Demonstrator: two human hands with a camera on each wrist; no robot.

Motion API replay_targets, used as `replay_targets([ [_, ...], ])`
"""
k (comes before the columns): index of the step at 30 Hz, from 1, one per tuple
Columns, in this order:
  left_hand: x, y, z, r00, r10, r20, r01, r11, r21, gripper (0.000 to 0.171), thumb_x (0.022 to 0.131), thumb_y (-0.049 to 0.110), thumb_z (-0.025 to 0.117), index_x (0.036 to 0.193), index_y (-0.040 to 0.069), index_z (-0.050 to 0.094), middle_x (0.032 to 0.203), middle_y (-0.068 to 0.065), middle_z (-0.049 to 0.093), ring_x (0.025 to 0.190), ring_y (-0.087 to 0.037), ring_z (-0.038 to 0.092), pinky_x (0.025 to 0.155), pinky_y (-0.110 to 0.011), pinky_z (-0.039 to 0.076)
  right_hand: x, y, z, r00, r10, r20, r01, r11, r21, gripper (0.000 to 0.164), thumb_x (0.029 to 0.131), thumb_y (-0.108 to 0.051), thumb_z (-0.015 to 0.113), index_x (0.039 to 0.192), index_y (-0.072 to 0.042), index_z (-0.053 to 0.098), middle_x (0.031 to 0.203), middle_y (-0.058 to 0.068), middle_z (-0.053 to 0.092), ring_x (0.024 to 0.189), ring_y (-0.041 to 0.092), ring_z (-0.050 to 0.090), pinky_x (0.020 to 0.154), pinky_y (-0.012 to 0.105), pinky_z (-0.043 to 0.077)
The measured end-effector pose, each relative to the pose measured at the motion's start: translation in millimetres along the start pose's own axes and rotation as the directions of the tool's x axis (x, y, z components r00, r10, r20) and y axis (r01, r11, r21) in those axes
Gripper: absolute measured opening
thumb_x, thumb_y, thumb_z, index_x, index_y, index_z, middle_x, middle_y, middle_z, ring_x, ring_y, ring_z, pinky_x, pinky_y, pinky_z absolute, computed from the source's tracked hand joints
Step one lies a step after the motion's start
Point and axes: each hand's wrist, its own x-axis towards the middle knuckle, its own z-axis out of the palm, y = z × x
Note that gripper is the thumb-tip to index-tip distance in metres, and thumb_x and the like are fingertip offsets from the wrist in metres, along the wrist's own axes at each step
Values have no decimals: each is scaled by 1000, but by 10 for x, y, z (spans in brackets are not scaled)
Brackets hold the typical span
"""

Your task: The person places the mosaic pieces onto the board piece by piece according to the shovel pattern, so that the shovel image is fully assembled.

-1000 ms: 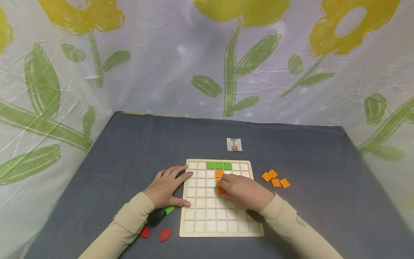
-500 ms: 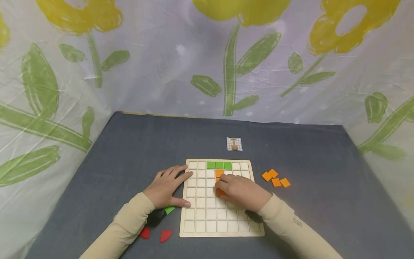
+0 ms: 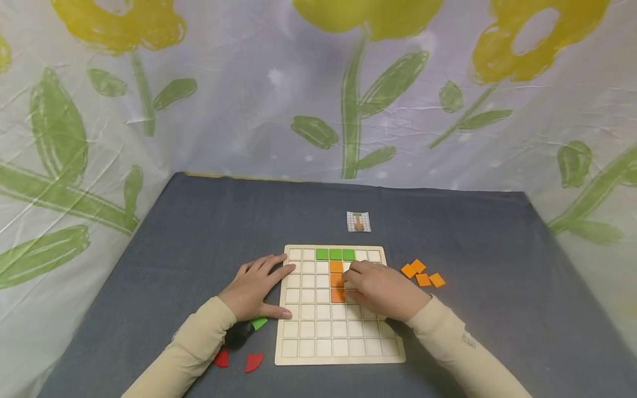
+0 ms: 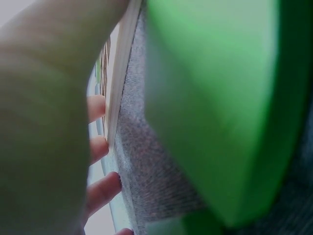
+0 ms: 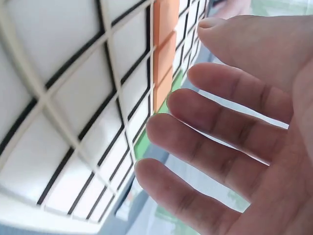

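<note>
My left hand lies with spread fingers against the left edge of a wooden grid board, thumb and fingertips on its rim. Over the board's right half hovers my right hand; the right wrist view shows its fingers apart and holding nothing. Just left of those fingers, a column of orange square tiles fills three cells. All three look seated in the grid. Above the column, a row of green square tiles sits in the top row.
Several loose orange tiles lie right of the board. A small printed pattern card lies behind it. Red quarter-circle pieces and a green piece lie beside the left forearm; green fills much of the left wrist view.
My right hand has let go of the lowest orange tile and drawn slightly right, uncovering the whole orange column. The left hand has stayed on the board's edge.
</note>
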Motion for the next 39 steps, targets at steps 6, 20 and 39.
replay_targets([
  [6,-7,-3,-2,1000,7,-11,-7,1000,-3,89,74,63,70,145,16,43,150,-12,35,134,-36,36,99,-60,33,-156,112,-45,1000,16,-25,-15,1000,8,20,85,-22,74,100,-10,67,90,-2,60,77,11,57,70,24,51],
  [20,1,-5,14,1000,2,-10,-2,1000,-1,90,74,66,68,145,17,43,150,-11,36,134,-36,37,99,-60,32,-833,596,-209,975,219,-25,-220,974,-48,20,80,-15,78,96,-10,67,88,-4,59,71,6,53,62,21,48],
  [39,-6,5,-7,1000,-1,-3,1,1000,-24,89,74,63,70,145,16,43,151,-11,34,135,-36,36,100,-60,31,-1200,897,-113,949,314,-2,-314,949,-37,26,79,-12,79,102,-8,67,93,2,62,83,17,63,71,34,54],
])
